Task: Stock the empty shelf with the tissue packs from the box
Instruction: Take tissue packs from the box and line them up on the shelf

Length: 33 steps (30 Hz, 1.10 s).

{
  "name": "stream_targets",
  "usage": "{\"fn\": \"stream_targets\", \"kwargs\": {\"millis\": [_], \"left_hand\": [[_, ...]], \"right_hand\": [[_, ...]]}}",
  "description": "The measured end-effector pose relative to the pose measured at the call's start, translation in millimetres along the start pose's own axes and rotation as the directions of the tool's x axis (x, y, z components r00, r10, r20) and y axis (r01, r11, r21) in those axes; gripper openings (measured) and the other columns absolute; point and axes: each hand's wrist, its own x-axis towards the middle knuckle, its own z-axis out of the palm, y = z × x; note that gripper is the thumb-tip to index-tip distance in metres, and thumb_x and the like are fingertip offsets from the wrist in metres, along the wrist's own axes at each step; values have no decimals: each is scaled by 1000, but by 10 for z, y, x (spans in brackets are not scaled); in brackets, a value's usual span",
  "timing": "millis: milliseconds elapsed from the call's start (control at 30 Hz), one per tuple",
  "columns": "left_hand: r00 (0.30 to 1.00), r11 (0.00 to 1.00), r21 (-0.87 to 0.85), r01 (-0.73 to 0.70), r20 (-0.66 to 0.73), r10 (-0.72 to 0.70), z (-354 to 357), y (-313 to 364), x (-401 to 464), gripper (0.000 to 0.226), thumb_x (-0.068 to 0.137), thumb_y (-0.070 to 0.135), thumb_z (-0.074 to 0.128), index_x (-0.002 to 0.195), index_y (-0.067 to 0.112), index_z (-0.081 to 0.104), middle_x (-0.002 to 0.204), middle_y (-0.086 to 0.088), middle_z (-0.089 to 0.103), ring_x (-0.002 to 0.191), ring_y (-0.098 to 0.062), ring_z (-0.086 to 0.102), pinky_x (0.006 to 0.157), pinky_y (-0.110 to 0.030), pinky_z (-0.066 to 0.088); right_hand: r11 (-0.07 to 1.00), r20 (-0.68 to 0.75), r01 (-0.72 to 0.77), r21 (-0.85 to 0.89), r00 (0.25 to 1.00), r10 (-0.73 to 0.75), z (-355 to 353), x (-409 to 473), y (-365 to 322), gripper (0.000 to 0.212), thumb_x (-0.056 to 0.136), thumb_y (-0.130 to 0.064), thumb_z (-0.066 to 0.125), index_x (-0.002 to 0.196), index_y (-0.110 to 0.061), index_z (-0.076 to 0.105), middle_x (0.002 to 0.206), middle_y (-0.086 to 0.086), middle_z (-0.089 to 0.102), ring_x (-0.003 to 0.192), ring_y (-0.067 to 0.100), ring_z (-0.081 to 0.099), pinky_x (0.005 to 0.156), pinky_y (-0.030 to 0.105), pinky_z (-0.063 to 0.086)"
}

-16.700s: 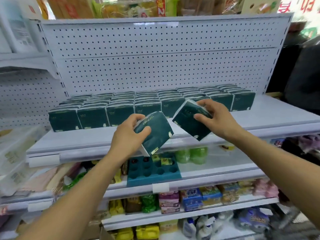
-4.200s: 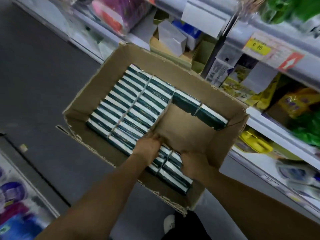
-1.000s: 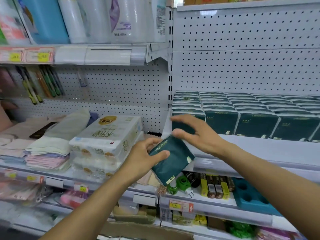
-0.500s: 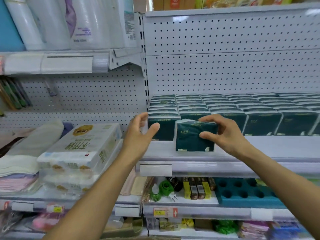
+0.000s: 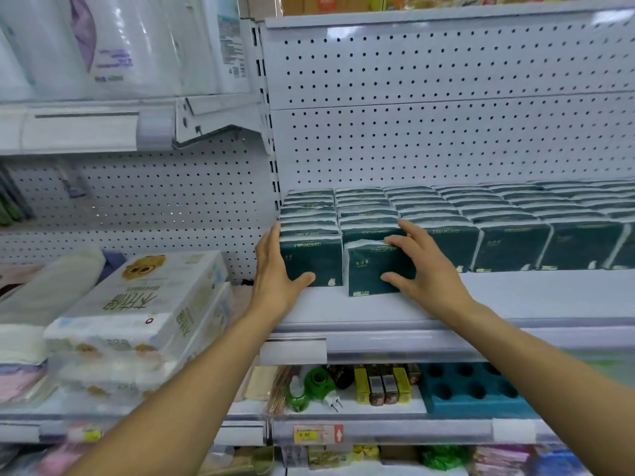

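A person's two bare arms reach up from the bottom of the head view to a white metal shelf (image 5: 515, 297) backed by white pegboard (image 5: 429, 97). Dark green tissue packs (image 5: 508, 249) stand upright in rows along the back of the shelf, running from its left end off toward the right edge of the view.

The left hand (image 5: 275, 280) is at the shelf's left end. Its fingers are straight and lie flat against the left side of the leftmost front pack (image 5: 314, 259), with the thumb lying across that pack's lower front face.

The right hand (image 5: 429, 269) cups a single pack (image 5: 369, 267) that stands a little forward of the front row, just right of the leftmost front pack and touching it. The fingers curl over the top right of this pack and the thumb presses on its lower front face (so the pack is held between fingers and thumb). Its base rests on the shelf, well back from the front edge.

A blank white label holder (image 5: 292, 352) hangs on the front edge below the left hand. On the neighbouring shelf to the left lies a stack of white wrapped tissue bundles (image 5: 137, 314). On the shelf underneath are a green plug-in device (image 5: 312, 386), small yellow and brown boxes (image 5: 381, 386) and a teal tray with round holes (image 5: 470, 393). A yellow price tag (image 5: 305, 434) sits on that lower shelf's front edge.
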Motion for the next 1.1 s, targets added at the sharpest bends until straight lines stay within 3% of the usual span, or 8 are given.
{"fn": "stream_targets", "kwargs": {"millis": [133,333,433,533,633,767,933,1100], "left_hand": [[1000,1000,-23,-10,2,10,9,-18,34,93,87,15,72,155,27,11,158,4,16,140,-13,27,105,-22,23],[1000,1000,-21,-12,-10,12,24,-27,40,87,89,12,69,154,27,15,158,5,16,140,-15,30,108,-26,27],[1000,1000,4,-19,-17,19,31,-23,44,85,90,13,69,154,25,14,158,5,16,138,-15,32,104,-25,29],[999,999,35,-23,-21,24,39,-16,51,84,90,14,68,154,24,14,158,4,15,138,-16,34,105,-28,32],[1000,998,52,-21,-5,21,31,-6,56,87,90,16,69,155,24,12,159,4,15,139,-17,33,107,-30,33],[1000,990,137,-13,11,12,-43,1,11,100,85,30,74,156,24,4,161,1,5,147,-23,16,117,-39,23],[983,914,378,-146,-46,175,-296,44,-417,92,87,56,60,156,27,7,164,0,10,150,-20,7,121,-46,13],[925,802,534,-269,-89,370,-575,-51,-1126,75,88,61,48,151,24,31,144,1,47,132,-22,43,110,-46,35]], "right_hand": [[995,-46,-6,-103,999,1,53,76,6,53,82,-26,76,130,-21,53,160,-12,18,142,10,28,83,36,53],[980,-59,38,-195,997,-50,134,174,9,60,82,-28,76,136,-20,49,160,-7,21,142,14,30,77,36,55],[964,-40,77,-256,995,-90,158,202,48,61,81,-29,76,136,-18,51,158,0,27,140,24,34,94,43,50],[951,-33,81,-298,995,-96,163,209,62,60,81,-30,76,135,-17,52,157,4,29,140,29,34,112,42,29],[921,-23,88,-378,994,-105,154,215,25,62,80,-31,78,134,-17,52,156,9,31,144,28,28,119,47,14],[890,-8,26,-455,999,-33,94,177,-150,66,84,-43,69,141,-21,45,159,8,23,148,29,15,118,55,8],[896,-113,89,-435,982,-152,12,-130,-592,59,90,-45,60,140,-18,45,152,10,36,138,33,36,113,58,24],[917,-143,194,-349,956,-257,84,-648,-1114,55,92,-43,51,140,-17,46,138,5,52,122,23,48,100,45,40]]}}
